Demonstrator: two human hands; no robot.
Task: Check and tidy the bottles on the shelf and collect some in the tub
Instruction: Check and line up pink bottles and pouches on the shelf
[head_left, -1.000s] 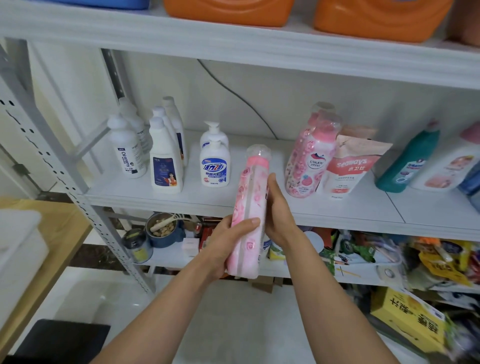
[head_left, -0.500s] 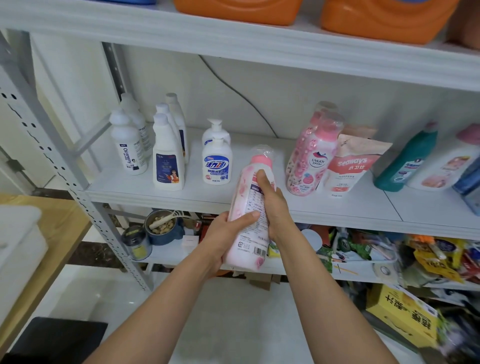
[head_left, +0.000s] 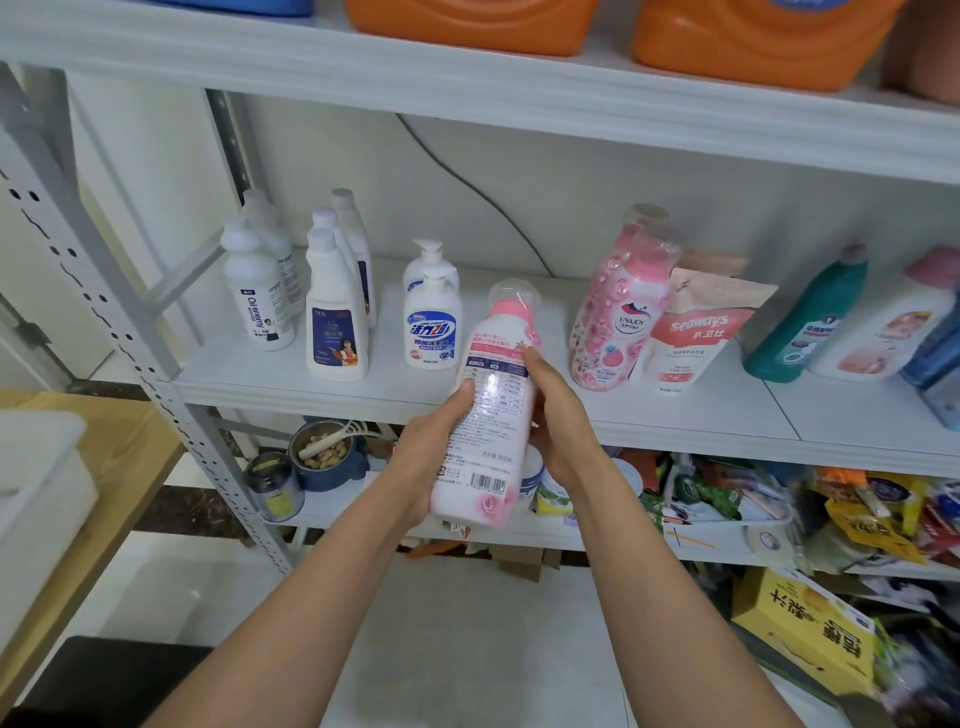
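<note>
A left hand (head_left: 431, 457) and right hand (head_left: 563, 431) curl their fingers round a pink bottle (head_left: 488, 415), held in front of the shelf (head_left: 701, 415) and freshly turned from side seam to back label: the checking step, apparently. Matching bottles (head_left: 623, 312) stand beyond.

Bare left hand (head_left: 431, 457): short plain thumb nail. Bare right hand (head_left: 563, 431): long slim fingers, smooth back. Bare left forearm (head_left: 311, 597), bare right forearm (head_left: 675, 597): uncovered from wrist to frame bottom; any sleeve lies outside view. Both hands before front edge of white flat shelf board (head_left: 322, 387).
</note>
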